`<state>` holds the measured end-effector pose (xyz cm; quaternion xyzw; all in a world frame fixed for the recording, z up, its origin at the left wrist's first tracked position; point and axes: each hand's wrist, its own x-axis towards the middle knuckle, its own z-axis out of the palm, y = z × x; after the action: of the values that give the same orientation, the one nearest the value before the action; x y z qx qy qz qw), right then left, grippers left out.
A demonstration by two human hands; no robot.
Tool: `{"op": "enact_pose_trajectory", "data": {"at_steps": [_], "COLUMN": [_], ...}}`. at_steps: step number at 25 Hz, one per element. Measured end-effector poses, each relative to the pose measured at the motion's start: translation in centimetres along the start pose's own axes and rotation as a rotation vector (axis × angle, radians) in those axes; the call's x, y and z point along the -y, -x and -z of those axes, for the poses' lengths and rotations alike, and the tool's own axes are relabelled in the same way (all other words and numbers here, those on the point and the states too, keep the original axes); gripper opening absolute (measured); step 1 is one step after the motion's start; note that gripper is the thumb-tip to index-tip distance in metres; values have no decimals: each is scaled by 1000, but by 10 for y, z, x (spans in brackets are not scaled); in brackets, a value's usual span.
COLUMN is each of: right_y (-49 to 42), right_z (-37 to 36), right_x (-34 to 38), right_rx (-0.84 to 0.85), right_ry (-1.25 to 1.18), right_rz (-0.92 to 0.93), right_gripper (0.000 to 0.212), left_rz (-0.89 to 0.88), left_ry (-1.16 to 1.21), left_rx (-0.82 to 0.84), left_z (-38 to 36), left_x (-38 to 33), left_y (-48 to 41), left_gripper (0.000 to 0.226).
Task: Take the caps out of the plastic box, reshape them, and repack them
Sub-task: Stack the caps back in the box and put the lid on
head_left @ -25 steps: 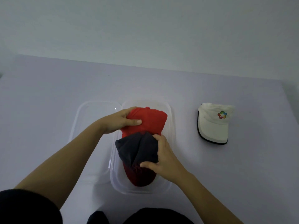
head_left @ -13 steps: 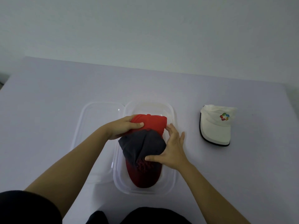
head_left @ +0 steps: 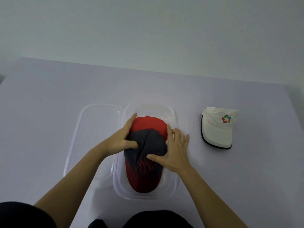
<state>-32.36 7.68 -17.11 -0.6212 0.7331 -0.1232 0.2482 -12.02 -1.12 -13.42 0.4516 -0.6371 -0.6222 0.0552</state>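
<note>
A clear plastic box (head_left: 174, 186) sits at the middle of the table. Inside it lies a red cap (head_left: 148, 124), with a dark grey cap (head_left: 150, 142) on top and a dark red brim (head_left: 144, 180) pointing toward me. My left hand (head_left: 120, 139) lies along the caps' left side, fingers straight, thumb pressing on the grey crown. On the right side, my right hand (head_left: 175, 149) rests flat with fingers spread, its thumb on the grey cap. A white cap (head_left: 217, 130) with a colourful logo lies on the table to the right of the box.
The box's clear lid (head_left: 92, 129) lies flat against the box's left side. The lavender table (head_left: 49, 99) ends at a pale wall behind. My dark-clothed knees show at the bottom edge.
My right hand has let go of the grey cap and opened out on its right side. My left hand slid from the red crown down to the caps' left side. The caps sit lower in the box.
</note>
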Motion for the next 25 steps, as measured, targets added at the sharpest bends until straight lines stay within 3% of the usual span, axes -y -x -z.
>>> {"op": "enact_pose_trajectory", "data": {"at_steps": [6,10,17,20,25], "right_y": [0,-1,-2,-3,9], "right_z": [-4,-5,-4,0,24], "right_x": [-3,-4,-4,-4,-18], "right_rx": [-30,-23,0,51,-17], "right_ry": [-21,57,156,124,-142], "right_rz": [34,27,59,68,122], "right_gripper": [112,106,98,101,97], "left_rz": [-49,-25,25,46,-71], "left_ry": [-551,-833,-1057,-1036,-697], "left_rx": [19,-60,-151,-185,-302], "left_z": [-1,-8,-15,-19,-37], "left_x": [2,4,7,8,-22], "left_y": [-5,-9,-6,-1,1], "left_gripper": [86,85,97,97,86]}}
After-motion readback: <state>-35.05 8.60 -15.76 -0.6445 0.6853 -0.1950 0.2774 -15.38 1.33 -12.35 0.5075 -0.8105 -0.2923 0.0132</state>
